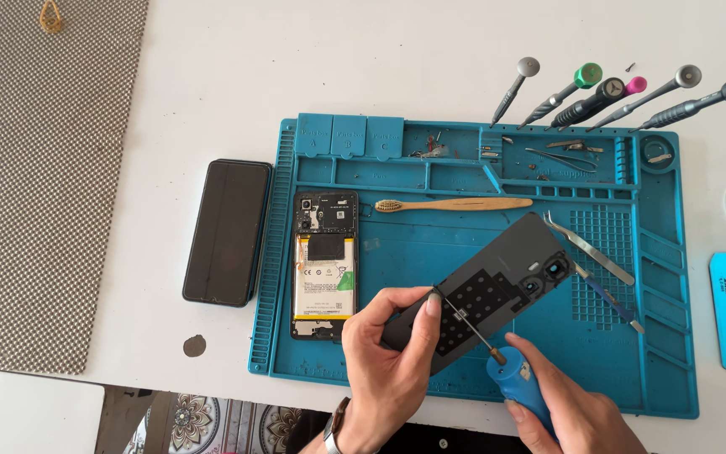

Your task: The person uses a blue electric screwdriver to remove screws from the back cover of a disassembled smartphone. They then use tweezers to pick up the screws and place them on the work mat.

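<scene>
Left hand [388, 357] grips the dark back cover [485, 290] at its near-left end; the cover's long axis runs up to the far right over the blue mat [464, 244]. Right hand [569, 412] holds a blue-handled screwdriver [510, 370], tip on the cover's inner face.

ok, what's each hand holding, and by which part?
Left hand: dark grey plastic phone back cover, gripped at its lower end. Right hand: blue-handled screwdriver, held by the handle.

dark phone back cover [497, 282], tilted, blue-handled screwdriver [510, 374] touching
</scene>
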